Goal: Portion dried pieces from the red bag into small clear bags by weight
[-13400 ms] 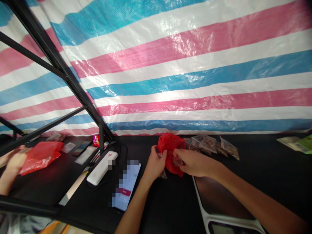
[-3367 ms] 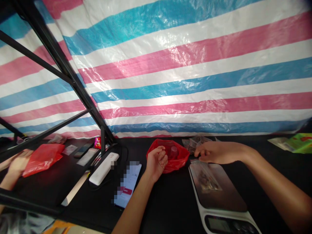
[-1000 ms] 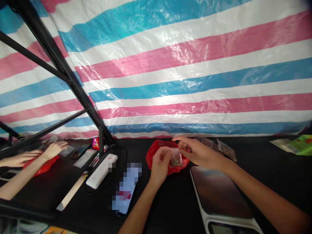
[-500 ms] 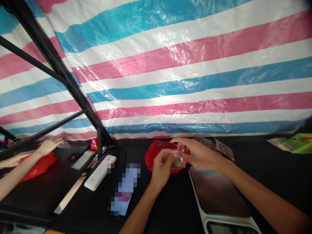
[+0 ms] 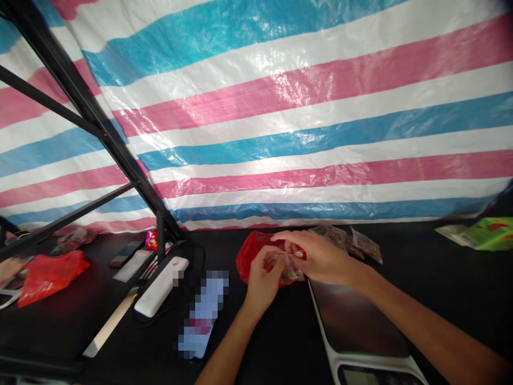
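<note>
My left hand (image 5: 262, 278) pinches the top edge of a small clear zip bag (image 5: 294, 274) with greenish-brown bits inside. My right hand (image 5: 320, 258) is closed at the same edge, its thumb and fingertips pressed together on the bag's mouth. Behind and below both hands lies an open red plastic bag (image 5: 245, 258); its contents are mostly hidden. A digital kitchen scale (image 5: 358, 321) sits under my right forearm, its plate bare. Just beyond my right wrist rest clear bags of brown dried material (image 5: 366, 247).
Left of my arm lie a phone (image 5: 202, 318) with a blurred screen and a white power strip (image 5: 161, 289) with cables. A black metal frame (image 5: 120, 155) rises at left, with another red bag (image 5: 52, 275) beyond it. A green packet (image 5: 491, 233) is far right.
My right fingers have closed onto the zip bag's top edge, and the bag has tilted. At far left the co-worker's arms have drawn back mostly out of view.
</note>
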`<state>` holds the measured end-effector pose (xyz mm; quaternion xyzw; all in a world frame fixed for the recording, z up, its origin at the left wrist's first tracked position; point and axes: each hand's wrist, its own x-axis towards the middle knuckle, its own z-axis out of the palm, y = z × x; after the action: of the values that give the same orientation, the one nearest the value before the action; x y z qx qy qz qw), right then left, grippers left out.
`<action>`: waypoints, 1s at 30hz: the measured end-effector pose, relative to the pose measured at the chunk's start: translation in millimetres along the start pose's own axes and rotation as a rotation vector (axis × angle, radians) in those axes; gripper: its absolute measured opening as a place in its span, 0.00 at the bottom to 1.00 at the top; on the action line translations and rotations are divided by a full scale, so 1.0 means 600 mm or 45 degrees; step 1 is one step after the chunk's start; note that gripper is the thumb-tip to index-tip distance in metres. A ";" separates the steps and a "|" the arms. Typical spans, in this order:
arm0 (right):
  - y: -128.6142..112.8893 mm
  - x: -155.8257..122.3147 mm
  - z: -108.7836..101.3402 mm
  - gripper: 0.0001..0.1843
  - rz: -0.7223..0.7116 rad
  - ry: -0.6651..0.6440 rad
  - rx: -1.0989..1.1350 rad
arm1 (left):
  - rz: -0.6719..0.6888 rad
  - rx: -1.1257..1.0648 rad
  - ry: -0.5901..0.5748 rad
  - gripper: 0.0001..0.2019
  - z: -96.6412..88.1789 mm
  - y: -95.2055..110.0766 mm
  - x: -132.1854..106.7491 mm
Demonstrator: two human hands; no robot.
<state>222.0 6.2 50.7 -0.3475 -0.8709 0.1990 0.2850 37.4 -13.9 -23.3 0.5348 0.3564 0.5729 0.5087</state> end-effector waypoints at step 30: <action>0.148 -0.080 -0.154 0.16 0.440 -0.022 -0.512 | 0.080 1.068 -0.064 0.13 -0.027 -0.005 -0.001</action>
<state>353.0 46.1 55.3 -0.5390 -0.8230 0.0706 0.1647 22.2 -11.7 -29.3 0.7198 0.5297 0.3803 0.2379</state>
